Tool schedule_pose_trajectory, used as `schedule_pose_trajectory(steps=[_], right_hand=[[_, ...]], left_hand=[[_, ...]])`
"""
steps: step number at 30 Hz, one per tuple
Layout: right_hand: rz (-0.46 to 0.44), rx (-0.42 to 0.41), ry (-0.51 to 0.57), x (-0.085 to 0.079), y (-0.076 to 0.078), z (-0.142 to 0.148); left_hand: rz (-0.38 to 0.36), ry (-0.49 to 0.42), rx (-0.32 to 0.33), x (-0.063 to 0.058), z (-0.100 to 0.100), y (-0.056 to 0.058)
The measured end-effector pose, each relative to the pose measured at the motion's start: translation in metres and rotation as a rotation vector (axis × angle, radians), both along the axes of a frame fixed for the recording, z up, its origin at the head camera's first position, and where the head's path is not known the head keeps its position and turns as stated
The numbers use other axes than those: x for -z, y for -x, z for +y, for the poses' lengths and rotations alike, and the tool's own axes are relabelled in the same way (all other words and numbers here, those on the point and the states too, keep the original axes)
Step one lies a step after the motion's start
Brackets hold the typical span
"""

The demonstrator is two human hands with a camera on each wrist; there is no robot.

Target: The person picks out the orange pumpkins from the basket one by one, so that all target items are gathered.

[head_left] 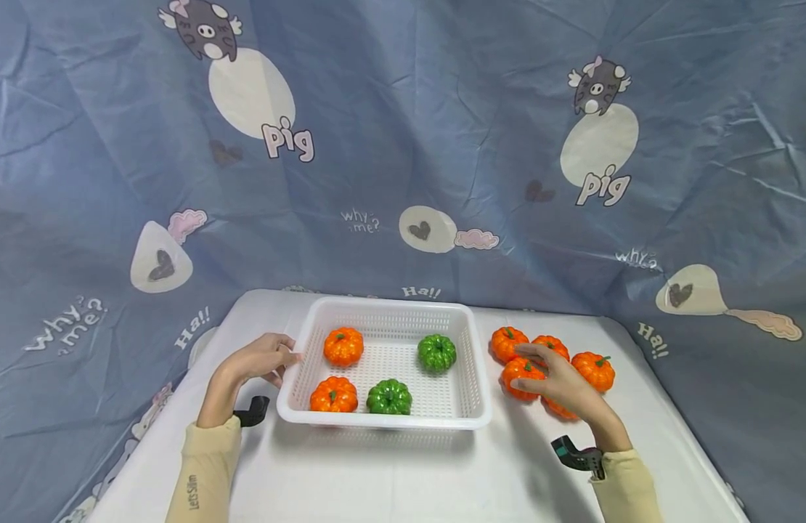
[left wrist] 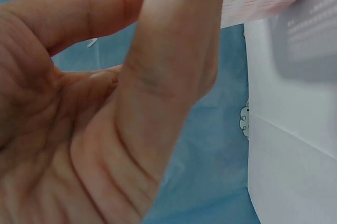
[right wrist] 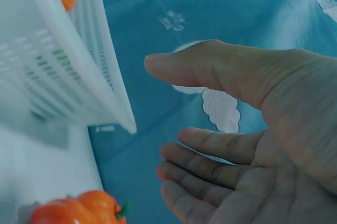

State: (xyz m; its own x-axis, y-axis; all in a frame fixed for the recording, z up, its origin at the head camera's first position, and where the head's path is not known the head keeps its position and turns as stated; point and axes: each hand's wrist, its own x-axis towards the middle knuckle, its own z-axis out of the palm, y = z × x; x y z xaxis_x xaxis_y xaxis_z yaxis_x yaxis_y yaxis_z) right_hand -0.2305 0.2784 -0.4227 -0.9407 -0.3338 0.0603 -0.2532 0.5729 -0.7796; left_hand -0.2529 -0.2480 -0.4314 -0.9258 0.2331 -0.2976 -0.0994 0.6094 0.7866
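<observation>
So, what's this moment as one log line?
Left hand: grips white basket at left | right hand: open, empty, over loose orange pumpkins | inside basket: two orange pumpkins, two green pumpkins

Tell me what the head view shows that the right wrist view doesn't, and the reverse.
Only the head view: the left hand at the edge of the basket, both sleeves, and the two green pumpkins in plain sight; the wrist view gives at most green tints through the slots.

Only the right wrist view: the palm side of the right hand, which the head view shows from the back.

Both: the right hand, the basket, orange pumpkins inside and outside it, and the printed backdrop.
</observation>
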Motion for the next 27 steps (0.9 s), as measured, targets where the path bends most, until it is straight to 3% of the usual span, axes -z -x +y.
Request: schedule_pose_trajectory(steps=[8,15,27], right_hand=[[-0.027,-0.013,-0.006,-0.008,0.010,-0.031],[0.014,-0.193,0.022,-0.014,0.025,-0.085],[-0.005,-0.392,-0.087,-0.014,0.043,-0.172]], left_hand=[[-0.015,-0.018,-0.011,0.002,0.000,0.002],[-0.005,-0.003,-0.020,0.003,0.000,0.002],[-0.014,-0.004,-0.034,0.002,0.001,0.002]])
